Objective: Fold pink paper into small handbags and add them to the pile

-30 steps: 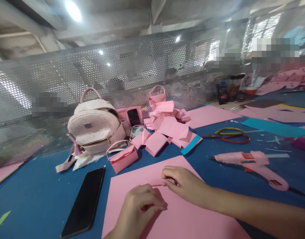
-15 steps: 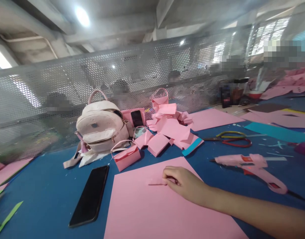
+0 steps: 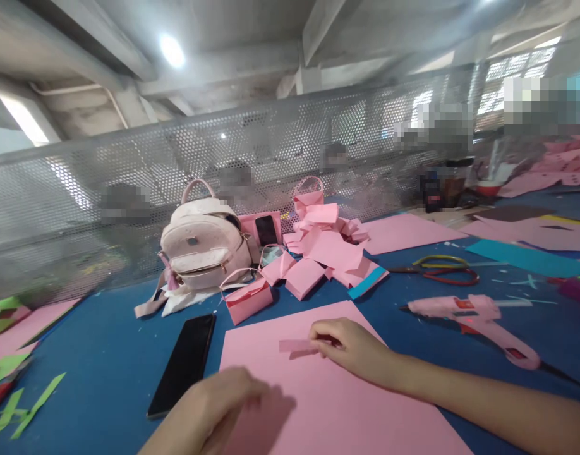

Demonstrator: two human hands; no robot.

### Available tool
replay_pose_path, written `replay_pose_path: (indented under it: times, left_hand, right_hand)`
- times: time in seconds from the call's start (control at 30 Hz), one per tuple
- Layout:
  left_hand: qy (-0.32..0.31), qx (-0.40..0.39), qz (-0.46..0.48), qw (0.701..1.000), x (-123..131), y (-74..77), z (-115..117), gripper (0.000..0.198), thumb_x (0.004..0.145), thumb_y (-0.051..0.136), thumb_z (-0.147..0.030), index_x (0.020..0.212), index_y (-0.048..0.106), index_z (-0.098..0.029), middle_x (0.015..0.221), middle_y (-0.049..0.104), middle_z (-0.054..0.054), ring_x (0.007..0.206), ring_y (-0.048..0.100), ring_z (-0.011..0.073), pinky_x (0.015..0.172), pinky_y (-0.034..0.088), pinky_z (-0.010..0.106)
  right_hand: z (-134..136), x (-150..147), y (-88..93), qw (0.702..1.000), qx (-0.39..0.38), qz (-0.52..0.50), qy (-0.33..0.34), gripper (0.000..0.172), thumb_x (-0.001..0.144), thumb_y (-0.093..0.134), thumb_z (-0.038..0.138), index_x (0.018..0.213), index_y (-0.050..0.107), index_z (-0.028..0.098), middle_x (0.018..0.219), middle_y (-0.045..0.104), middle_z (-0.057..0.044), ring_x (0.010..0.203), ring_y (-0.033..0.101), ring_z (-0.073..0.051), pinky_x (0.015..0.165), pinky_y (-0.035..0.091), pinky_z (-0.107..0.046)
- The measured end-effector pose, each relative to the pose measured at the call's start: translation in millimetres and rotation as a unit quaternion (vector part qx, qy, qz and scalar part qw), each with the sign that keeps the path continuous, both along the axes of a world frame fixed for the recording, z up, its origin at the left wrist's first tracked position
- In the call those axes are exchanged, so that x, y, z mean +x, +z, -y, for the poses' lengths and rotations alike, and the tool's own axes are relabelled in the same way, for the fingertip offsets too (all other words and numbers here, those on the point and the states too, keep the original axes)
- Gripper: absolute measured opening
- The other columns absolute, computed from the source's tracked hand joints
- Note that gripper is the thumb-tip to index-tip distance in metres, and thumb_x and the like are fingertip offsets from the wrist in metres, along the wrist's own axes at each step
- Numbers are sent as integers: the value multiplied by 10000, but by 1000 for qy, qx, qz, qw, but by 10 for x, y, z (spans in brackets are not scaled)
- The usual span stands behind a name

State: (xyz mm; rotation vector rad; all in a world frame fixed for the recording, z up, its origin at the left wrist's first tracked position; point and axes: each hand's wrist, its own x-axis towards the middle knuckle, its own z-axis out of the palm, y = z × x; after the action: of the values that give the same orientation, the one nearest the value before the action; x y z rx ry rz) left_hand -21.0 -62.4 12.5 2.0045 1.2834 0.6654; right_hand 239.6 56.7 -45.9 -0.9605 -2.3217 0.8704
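Between its thumb and fingers, my right hand point(image 3: 344, 344) pinches a narrow pink paper strip point(image 3: 292, 346), whose free end points left. Beneath it lies a large pink paper sheet point(image 3: 337, 404). My left hand point(image 3: 228, 395) hovers over the sheet's left side, slightly blurred, its fingers curled downward and mostly hidden by the back of the hand. Close to that hand is a black phone point(image 3: 186, 360) on the blue table. A small pink paper handbag point(image 3: 249, 300) with a thin handle stands just beyond the sheet.
A pink glue gun point(image 3: 474, 316) and scissors point(image 3: 441, 270) lie to the right. Folded pink paper pieces point(image 3: 318, 249) pile up behind the sheet, beside a pale backpack point(image 3: 207, 243). Green paper strips point(image 3: 27, 407) are at the left. A perforated metal screen point(image 3: 271, 151) stands behind.
My left hand has come into view from below, over the sheet's left part. The strip in my right hand has turned, so its flat face shows more. The camera view has shifted slightly.
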Motion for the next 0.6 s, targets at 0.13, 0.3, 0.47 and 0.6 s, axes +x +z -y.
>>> replay_pose_path:
  times: [0.13, 0.3, 0.47, 0.6]
  left_hand:
    - [73, 120, -31, 990, 194, -149, -366, 391, 835, 597, -230, 1223, 619, -278, 1231, 646, 73, 1097, 595, 228, 945, 472, 346]
    - [101, -21, 41, 994, 500, -315, -609, 241, 797, 633, -267, 1003, 731, -187, 930, 748, 54, 831, 657, 209, 755, 510, 282]
    - [77, -76, 166, 980, 607, -443, -650, 296, 879, 533, -292, 751, 762, -156, 707, 730, 57, 727, 649, 192, 705, 487, 266]
    - [117, -115, 230, 959, 556, -568, -690, 179, 806, 613, -229, 850, 760, -138, 701, 738, 66, 619, 636, 169, 617, 500, 258]
  right_hand:
    - [25, 8, 26, 999, -25, -44, 16, 191, 802, 522, 92, 829, 680, 197, 732, 640, 11, 661, 550, -137, 592, 352, -220]
    - [33, 17, 13, 998, -30, -63, 1, 146, 849, 569, 197, 852, 715, 204, 690, 671, 5, 631, 593, -145, 590, 385, -228]
    - [17, 22, 8, 995, -69, -78, -9, 109, 833, 589, 207, 831, 697, 191, 643, 659, 14, 570, 588, -130, 537, 372, -214]
    - [-22, 18, -2, 994, -77, -79, -17, 115, 794, 593, 145, 786, 699, 189, 613, 637, 25, 545, 531, -116, 527, 345, -216]
